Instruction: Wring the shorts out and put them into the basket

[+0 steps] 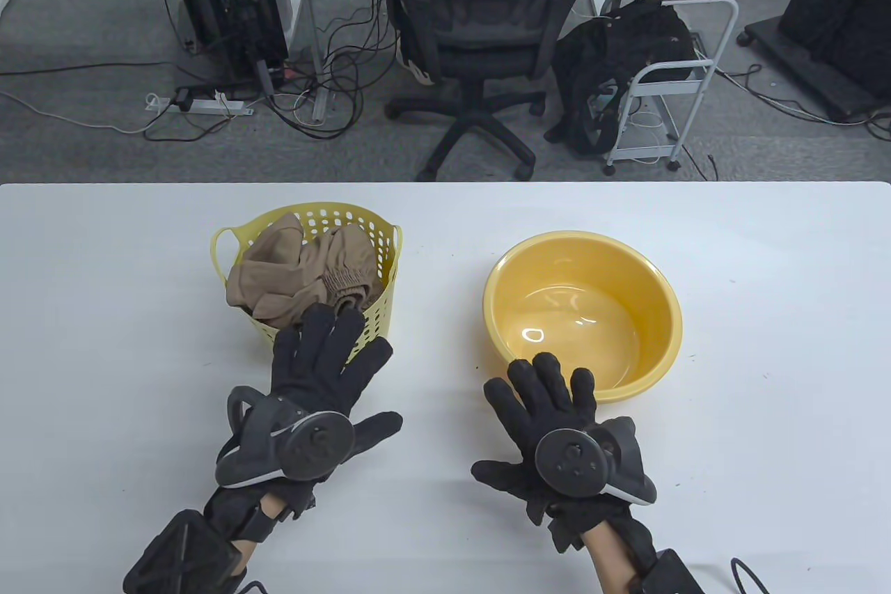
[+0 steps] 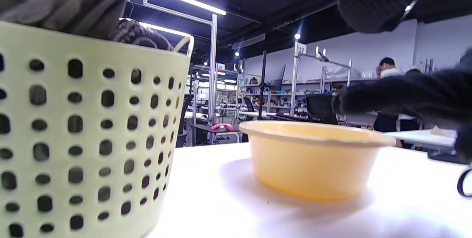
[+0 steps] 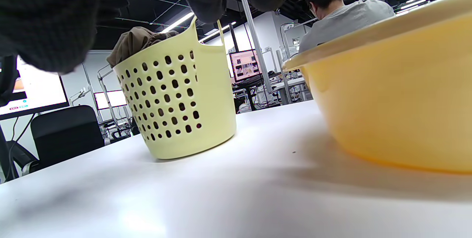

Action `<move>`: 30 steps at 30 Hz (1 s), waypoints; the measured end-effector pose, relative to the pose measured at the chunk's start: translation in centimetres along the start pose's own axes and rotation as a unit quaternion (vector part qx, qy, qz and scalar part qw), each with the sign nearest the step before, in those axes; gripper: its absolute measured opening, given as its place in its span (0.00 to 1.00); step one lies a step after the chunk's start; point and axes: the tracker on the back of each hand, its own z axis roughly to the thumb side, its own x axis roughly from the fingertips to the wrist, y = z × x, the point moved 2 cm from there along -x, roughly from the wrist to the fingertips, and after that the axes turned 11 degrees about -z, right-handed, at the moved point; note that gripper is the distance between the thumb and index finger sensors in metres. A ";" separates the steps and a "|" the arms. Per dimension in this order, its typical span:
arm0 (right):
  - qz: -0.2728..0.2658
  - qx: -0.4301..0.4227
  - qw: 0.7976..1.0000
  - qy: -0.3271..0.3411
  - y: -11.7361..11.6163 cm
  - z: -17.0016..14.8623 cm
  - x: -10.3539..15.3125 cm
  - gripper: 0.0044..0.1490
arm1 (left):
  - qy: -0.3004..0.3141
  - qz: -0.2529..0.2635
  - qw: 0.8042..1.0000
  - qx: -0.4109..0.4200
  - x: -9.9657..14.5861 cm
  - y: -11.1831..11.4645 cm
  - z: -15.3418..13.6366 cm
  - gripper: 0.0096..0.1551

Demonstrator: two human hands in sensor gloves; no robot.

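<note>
1. Shorts (image 1: 299,270), tan and crumpled, sit piled inside the basket (image 1: 379,242), heaped above its rim, with the elastic waistband showing toward the basket's near side.
2. From the left wrist view the cloth bulges over the rim; from the right wrist view it pokes up above the basket's top.
3. Left hand (image 1: 317,388) lies palm down with the fingers (image 1: 348,336) straight and spread apart. They hold nothing. The fingertips reach up to the basket's near wall and overlap its rim from above; I cannot tell whether they touch the cloth.
4. Right hand (image 1: 550,413) is also palm down, fingers (image 1: 546,378) straight and fanned apart, thumb out to the side. It grips nothing. Its fingertips are at the near wall of the bowl (image 1: 654,287); whether they touch it I cannot tell.
5. A dark tracker is strapped on the back of each hand.
6. The basket is pale yellow plastic with perforated walls and a loop handle on each side. It stands upright on the white tabletop (image 1: 766,413), left of centre and closer to the far edge than to the near one.
7. The bowl is a round yellow basin, upright, right of centre. It has no cloth in it; the bottom is glossy with light reflections, and I cannot tell whether water is in it.
8. Basket and bowl stand apart, with bare tabletop between them.
</note>
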 end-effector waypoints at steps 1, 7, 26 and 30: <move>0.001 0.000 1.000 0.000 0.0 0.0 0.0 0.65 | 0.000 0.001 1.000 0.002 0.0 0.4 0.1 0.56; 0.003 0.005 1.000 -0.002 0.0 0.0 0.1 0.66 | -0.009 -0.023 0.999 -0.029 -0.2 3.1 0.9 0.58; 0.012 0.003 1.000 -0.009 -0.2 -0.1 0.2 0.67 | -0.017 -0.066 0.998 0.002 -0.8 7.2 0.0 0.57; 0.012 0.006 1.000 -0.007 -0.2 -0.1 0.2 0.67 | -0.016 -0.068 0.997 0.013 -0.8 7.2 -0.2 0.57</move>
